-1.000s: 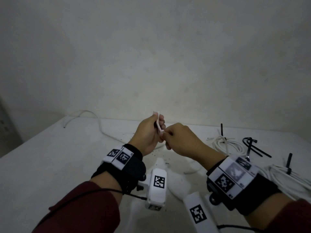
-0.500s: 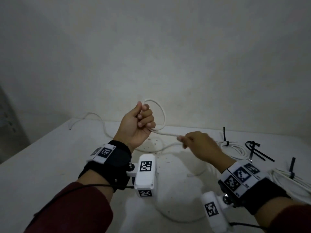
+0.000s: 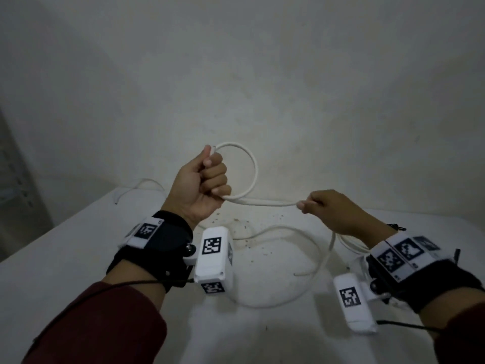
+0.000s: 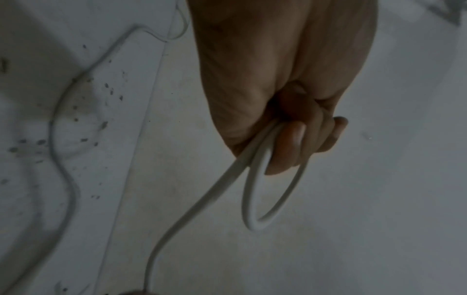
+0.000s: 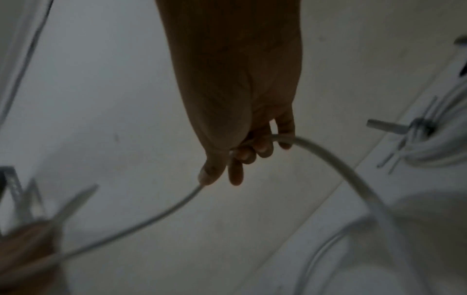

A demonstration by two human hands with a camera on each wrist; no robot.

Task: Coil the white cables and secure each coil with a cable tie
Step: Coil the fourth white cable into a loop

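From the head view, the left hand [image 3: 203,185] is raised above the tabletop [image 3: 65,258], its fingers curled tight round the white cable [image 3: 262,202], which already makes one round loop standing to the right of the fist. From the bottom of that loop the cable runs almost level, left to right, to the right hand [image 3: 333,211], which pinches it between thumb and forefinger. That straight stretch is what matters next, I judge: its long axis lies across the body, and the right hand would have to carry it back to the left fist to lay a second turn. Beyond the right hand the slack drops and curves over the tabletop, ending loose near the middle.

The left wrist view shows the cable as smooth, round and fairly stiff; the loop holds a clean oval below the fingers [image 4: 290,147], two strands squeezed together in the fist.

The right wrist view is dim and blurred. The cable passes through the curled fingers [image 5: 260,147] and arcs off to the right. At the right edge sits a finished coil [image 5: 439,151] with a cable tie [image 5: 389,126] sticking out.
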